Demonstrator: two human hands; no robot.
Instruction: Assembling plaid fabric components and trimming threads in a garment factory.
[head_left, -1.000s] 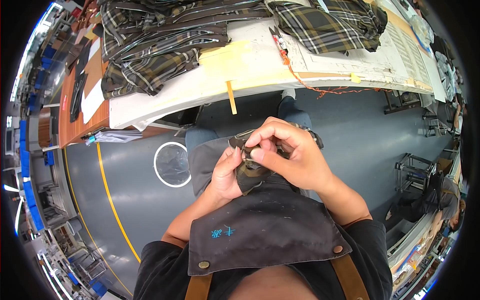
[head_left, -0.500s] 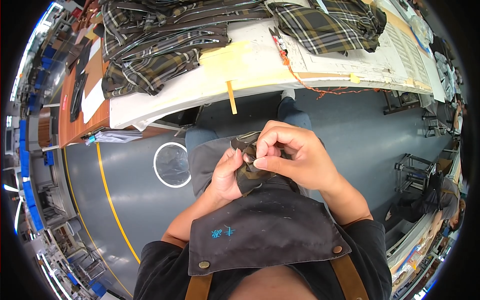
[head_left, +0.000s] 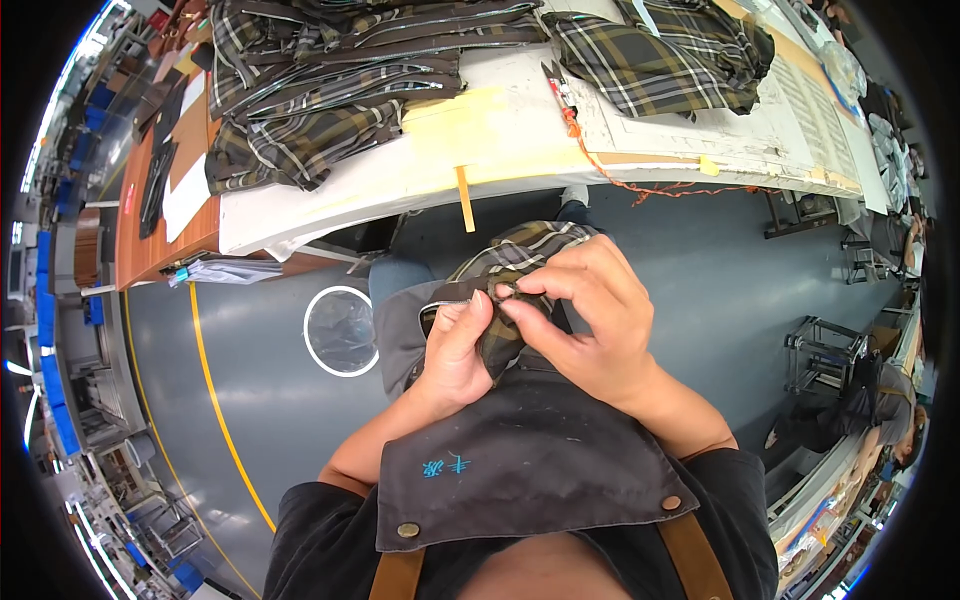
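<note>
My left fingers (head_left: pixel 478 310) and right fingers (head_left: pixel 538 328) pinch the plaid garment (head_left: pixel 530 242). Beyond them stands the tabletop (head_left: pixel 510 92).

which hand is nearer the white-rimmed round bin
Left. The left hand is to the right of the white-rimmed round bin, not touching it; the right hand is farther right.

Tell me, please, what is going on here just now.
Someone in a dark apron has a piece of plaid cloth between their left hand and right hand. The left one grips it, while the right thumb and forefinger are at its edge; whether they pinch it is hard to tell. On the table beyond lie more plaid pieces and a red-handled tool with an orange cord.
</note>
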